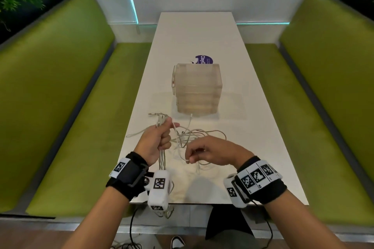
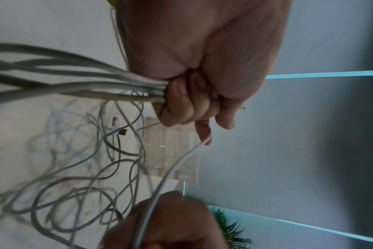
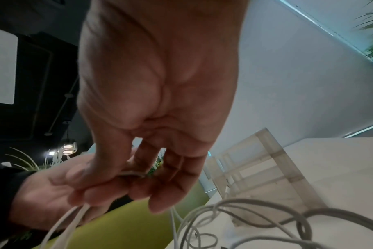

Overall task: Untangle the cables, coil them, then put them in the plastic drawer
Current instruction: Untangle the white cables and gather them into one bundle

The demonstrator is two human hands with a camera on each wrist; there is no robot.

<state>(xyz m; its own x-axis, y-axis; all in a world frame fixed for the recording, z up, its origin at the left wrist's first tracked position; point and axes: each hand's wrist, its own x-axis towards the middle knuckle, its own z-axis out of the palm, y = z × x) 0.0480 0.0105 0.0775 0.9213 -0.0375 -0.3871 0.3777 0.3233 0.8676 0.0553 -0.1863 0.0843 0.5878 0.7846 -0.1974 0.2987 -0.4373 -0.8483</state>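
Note:
A tangle of white and grey cables (image 1: 194,137) lies on the white table (image 1: 253,127) in front of a translucent plastic drawer unit (image 1: 197,87). My left hand (image 1: 157,139) grips a bundle of several cable strands (image 2: 96,84) in its fist, their plug ends sticking out above it and the strands hanging below toward the table edge. One thin white strand (image 2: 181,161) runs over my left forefinger. My right hand (image 1: 204,153) pinches a thin white cable (image 3: 74,217) between thumb and fingertips, just right of the left hand. The drawers look closed.
Green padded benches (image 1: 70,107) flank the narrow table on both sides. A purple round sticker (image 1: 204,59) lies behind the drawer unit. A black cord (image 1: 131,228) hangs below the near table edge. A white wall with lit strips closes the far end.

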